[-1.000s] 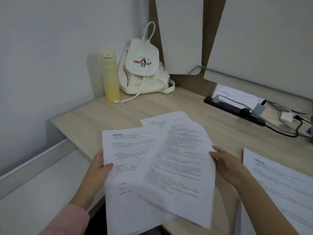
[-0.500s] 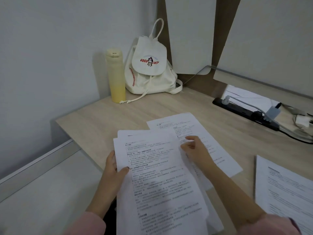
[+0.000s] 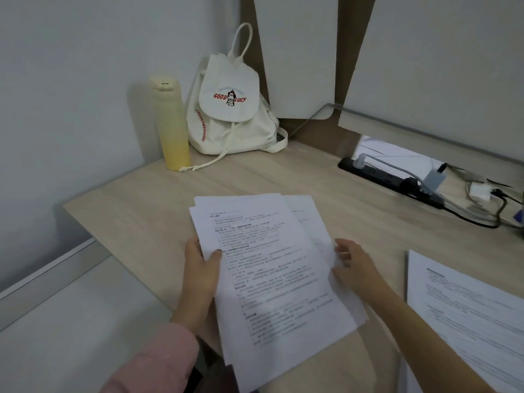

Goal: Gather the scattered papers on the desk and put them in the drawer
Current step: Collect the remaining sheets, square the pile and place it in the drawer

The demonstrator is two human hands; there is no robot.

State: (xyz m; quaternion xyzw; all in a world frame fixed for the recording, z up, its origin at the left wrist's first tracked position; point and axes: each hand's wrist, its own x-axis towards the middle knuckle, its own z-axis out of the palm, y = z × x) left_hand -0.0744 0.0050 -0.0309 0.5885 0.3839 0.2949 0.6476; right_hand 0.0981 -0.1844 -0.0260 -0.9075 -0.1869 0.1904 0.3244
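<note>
— While the left hand (image 3: 202, 268) grips the stack of papers (image 3: 272, 268) at its left edge, thumb pressed on the top sheet, what is the right one doing?

— The right hand (image 3: 354, 268) lies against the stack's right edge with fingers spread and loosely curled. It touches the sheets, but I cannot tell whether it actually pinches them or only steadies them.

— Where does the stack sit?

— Over the near part of the wooden desk (image 3: 136, 219), its lower end jutting past the desk's front edge toward the person. The sheets are not squared up: corners of lower pages fan out at the top and along the right side.

— Any other paper about?

— One more printed sheet (image 3: 467, 307) lies flat on the desk at the right, apart from the stack and touched by neither hand.

— And farther back?

— A yellow bottle (image 3: 170, 126) stands upright in the corner, just beside a white drawstring backpack (image 3: 229, 114) leaning on the wall. A black power strip (image 3: 388, 177) with plugs and cables lies along the back right.

— The sleeve?

— A pink sleeve (image 3: 153, 361) covers the left forearm; the right forearm is bare.
</note>
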